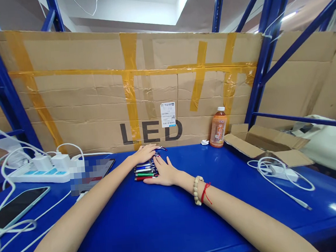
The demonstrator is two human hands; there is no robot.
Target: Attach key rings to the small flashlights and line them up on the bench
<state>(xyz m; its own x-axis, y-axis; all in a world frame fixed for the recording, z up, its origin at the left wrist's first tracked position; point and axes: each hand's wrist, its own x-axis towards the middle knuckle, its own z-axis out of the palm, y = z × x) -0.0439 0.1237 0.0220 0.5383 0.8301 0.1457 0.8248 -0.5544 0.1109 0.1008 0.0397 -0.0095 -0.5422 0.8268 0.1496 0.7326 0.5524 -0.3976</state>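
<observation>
Blue table [170,223] backed by taped cardboard sheet [96,96]. Orange drink bottle [218,128] upright beside open carton [268,145]. Power strip [40,174], phone [19,207] at left; white cable [279,173] at right.

Blurred patch over phone screen [92,174] (power strip [41,175] cables cut off left).

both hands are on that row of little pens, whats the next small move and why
Probably press the two hands closer to square up the pens. The left hand lies on their far end and the right hand flat against their near right side, and the ends look uneven. Neither hand holds a pen.
</observation>
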